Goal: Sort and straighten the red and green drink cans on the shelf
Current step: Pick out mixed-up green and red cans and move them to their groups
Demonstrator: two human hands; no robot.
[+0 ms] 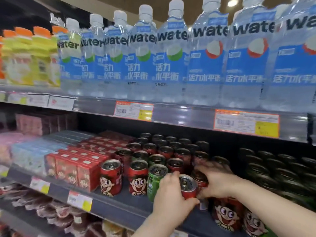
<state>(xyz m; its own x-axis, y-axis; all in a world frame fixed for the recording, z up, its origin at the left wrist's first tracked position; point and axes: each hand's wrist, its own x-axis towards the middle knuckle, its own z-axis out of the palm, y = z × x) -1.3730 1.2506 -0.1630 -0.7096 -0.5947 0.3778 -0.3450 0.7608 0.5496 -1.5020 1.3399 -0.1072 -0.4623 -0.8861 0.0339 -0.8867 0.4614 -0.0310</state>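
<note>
Red cartoon-face cans (138, 177) and green cans (154, 180) stand mixed in rows on the middle shelf (109, 205). My left hand (171, 199) curls round a red can (187, 186) at the shelf front, thumb under it. My right hand (216, 181) grips another red can (200, 179) just behind and right of it. A green can stands right beside my left hand. More red cans (225, 213) sit at the front right, partly hidden by my right forearm. Dark-topped cans (273, 165) fill the right side.
Red drink cartons (77, 170) stand left of the cans, with pale blue and pink packs further left. Water bottles (171, 53) line the shelf above, its edge low over the cans. Packaged goods (59, 212) lie on the shelf below.
</note>
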